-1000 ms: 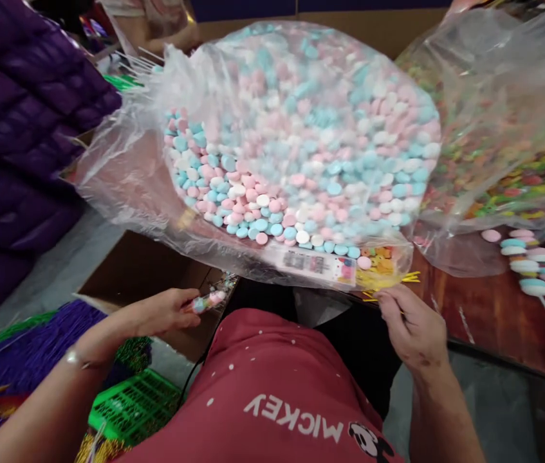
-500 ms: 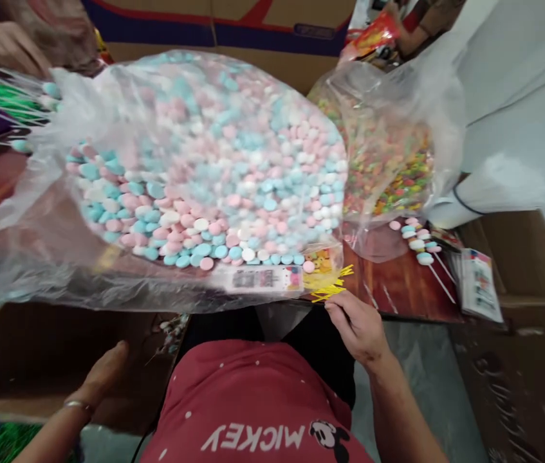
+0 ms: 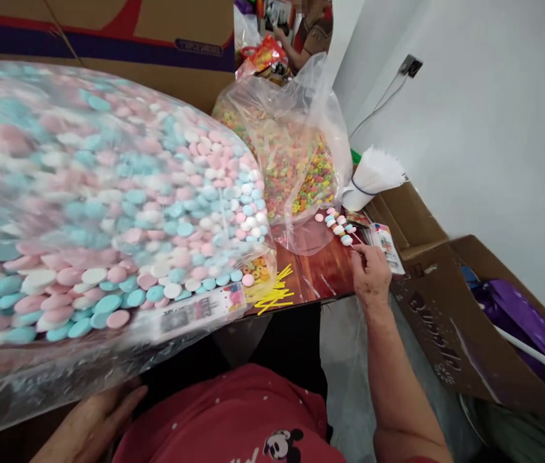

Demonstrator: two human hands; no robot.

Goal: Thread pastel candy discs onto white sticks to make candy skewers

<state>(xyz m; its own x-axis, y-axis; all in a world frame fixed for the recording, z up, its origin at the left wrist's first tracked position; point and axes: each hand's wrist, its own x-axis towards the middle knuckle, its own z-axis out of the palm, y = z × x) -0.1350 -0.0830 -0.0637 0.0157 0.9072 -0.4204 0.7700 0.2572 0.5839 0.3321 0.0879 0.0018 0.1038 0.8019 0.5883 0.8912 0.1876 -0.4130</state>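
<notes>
At the table's right end, my right hand (image 3: 371,273) has its fingers closed at the white sticks of the candy skewers (image 3: 340,225), which carry pink, white and blue candies and lie on the table. A stack of printed cards (image 3: 387,247) is just beyond that hand. My left hand (image 3: 101,408) is low at the left, under the table edge, thumb apart and holding nothing I can see. Some of its fingers are hidden. A large clear bag of pink, white and blue candies (image 3: 122,206) lies above it. Yellow twist ties (image 3: 275,292) rest near the front edge.
Behind stands a clear bag of colourful ring-shaped pieces (image 3: 296,161), beside a cup of white sticks (image 3: 363,183). An open cardboard box (image 3: 434,341) with purple packaging is at right. A large carton (image 3: 156,71) stands behind the candy bag. Another person (image 3: 313,35) is at the back.
My right hand has moved from the yellow twist ties to the candy skewers at the right. My left hand has shifted from over the box towards my lap. The view has turned right.
</notes>
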